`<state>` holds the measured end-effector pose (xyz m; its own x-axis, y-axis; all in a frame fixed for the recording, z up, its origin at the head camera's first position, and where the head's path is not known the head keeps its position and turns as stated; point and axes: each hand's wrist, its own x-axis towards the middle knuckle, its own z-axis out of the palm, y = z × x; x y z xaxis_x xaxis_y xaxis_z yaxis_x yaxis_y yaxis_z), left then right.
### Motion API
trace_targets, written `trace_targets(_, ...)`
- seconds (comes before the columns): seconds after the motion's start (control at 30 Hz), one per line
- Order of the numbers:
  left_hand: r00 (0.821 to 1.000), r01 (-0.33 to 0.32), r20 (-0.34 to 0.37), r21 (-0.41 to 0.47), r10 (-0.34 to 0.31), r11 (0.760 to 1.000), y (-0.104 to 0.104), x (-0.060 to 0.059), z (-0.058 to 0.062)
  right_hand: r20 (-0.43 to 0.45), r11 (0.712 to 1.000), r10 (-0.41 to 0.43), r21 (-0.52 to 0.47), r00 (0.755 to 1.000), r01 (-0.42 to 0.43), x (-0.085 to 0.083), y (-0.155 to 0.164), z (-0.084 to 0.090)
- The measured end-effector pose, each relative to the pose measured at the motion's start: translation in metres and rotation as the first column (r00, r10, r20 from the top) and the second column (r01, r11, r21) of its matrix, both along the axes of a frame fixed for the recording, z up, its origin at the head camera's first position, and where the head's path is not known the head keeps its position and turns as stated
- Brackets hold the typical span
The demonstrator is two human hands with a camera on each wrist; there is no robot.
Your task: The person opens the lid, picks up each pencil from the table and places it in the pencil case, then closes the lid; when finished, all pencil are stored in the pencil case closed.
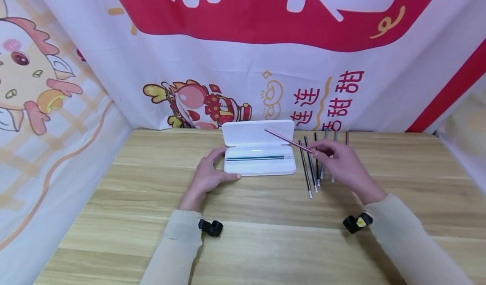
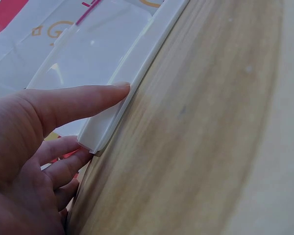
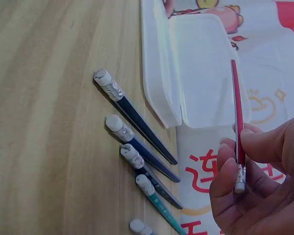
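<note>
A white pencil case (image 1: 262, 167) lies on the table with its lid (image 1: 243, 134) raised at the back. Two dark green pencils (image 1: 254, 158) lie lengthwise inside it. My left hand (image 1: 206, 174) holds the case by its left end, the thumb (image 2: 83, 103) along the front edge and the fingers around the corner. Above the table, right of the case, my right hand (image 1: 338, 160) pinches a red pencil (image 3: 237, 107) near its eraser end. The pencil's other end points left, in front of the lid in the head view.
Right of the case, several pencils lie side by side, among them a black pencil (image 1: 305, 169) and a teal pencil (image 3: 159, 205), erasers toward me. A reddish pencil (image 1: 347, 138) lies farther right. A printed cloth (image 1: 212, 57) hangs behind the wooden table (image 1: 265, 251).
</note>
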<state>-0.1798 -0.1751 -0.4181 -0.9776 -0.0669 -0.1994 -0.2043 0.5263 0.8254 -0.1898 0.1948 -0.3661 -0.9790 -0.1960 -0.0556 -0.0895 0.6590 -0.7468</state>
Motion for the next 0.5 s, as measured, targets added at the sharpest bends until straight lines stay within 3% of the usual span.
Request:
trace_targets(0.33,0.999,-0.022,0.028,0.0,0.022,1.0,0.001,0.0,0.001,-0.117,0.996,0.056,0.077,0.992,-0.047,-0.03,-0.029,-0.003)
trace_targets(0.5,0.999,-0.027,0.032,0.009,0.027,1.0,0.002,0.001,0.001,-0.128,0.996,0.079,0.047,0.989,-0.074,-0.042,-0.039,-0.008)
